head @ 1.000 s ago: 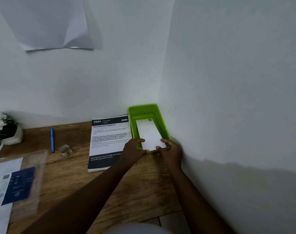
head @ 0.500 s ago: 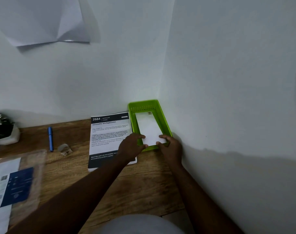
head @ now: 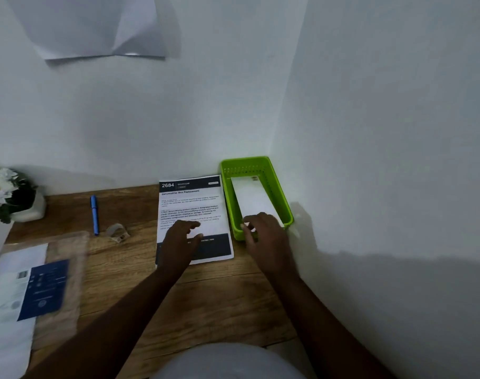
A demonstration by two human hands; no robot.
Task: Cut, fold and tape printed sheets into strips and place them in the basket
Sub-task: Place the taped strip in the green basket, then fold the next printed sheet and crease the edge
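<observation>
The printed white sheet with black bands reads "2684", "BEDROOM" and "Dehumidifier Box Replacement". The left hand hovers over its near part, fingers loosely spread, holding nothing. The right hand is at the near end of the bright green plastic basket, fingers relaxed, perhaps touching the folded white paper strip lying inside it.

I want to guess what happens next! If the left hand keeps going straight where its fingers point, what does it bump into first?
Probably the printed sheet: the left hand hovers over it, fingers pointing across its text toward the wall. Height above the paper is unclear.
</observation>
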